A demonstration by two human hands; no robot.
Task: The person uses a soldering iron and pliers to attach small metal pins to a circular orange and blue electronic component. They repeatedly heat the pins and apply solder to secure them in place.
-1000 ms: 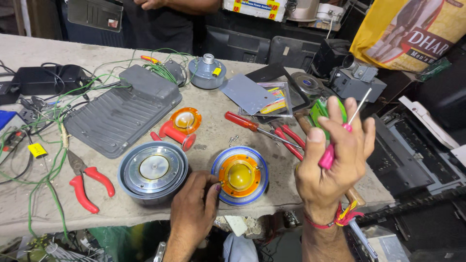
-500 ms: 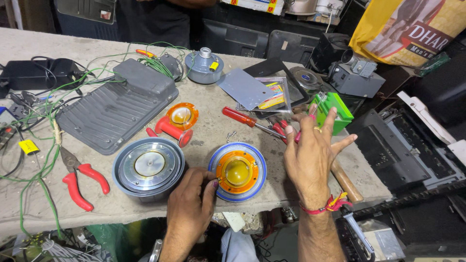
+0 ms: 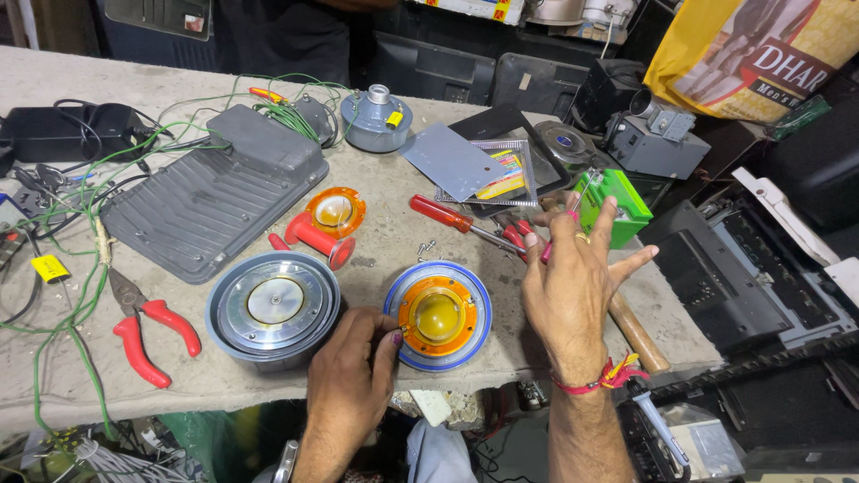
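A blue-rimmed round disc with an orange dome centre (image 3: 438, 315) lies near the table's front edge. My left hand (image 3: 353, 371) rests against its left rim, thumb touching the orange ring. My right hand (image 3: 573, 286) hovers just right of the disc with fingers spread. A thin pink-handled screwdriver (image 3: 548, 249) is pinched between thumb and forefinger, its metal shaft pointing up towards a green box (image 3: 617, 204). A red-handled screwdriver (image 3: 447, 217) lies just beyond that hand.
A grey round magnet unit (image 3: 273, 309) sits left of the disc, with red pliers (image 3: 143, 331) further left. Behind are a ribbed grey housing (image 3: 206, 201), an orange dome part (image 3: 333, 213), green wires and a grey plate (image 3: 452, 161). A wooden hammer handle (image 3: 637, 335) lies by the right edge. A person stands behind the table.
My right hand has come down from its raised position towards the table, still holding the pink screwdriver. My left hand has stayed on the disc's rim.
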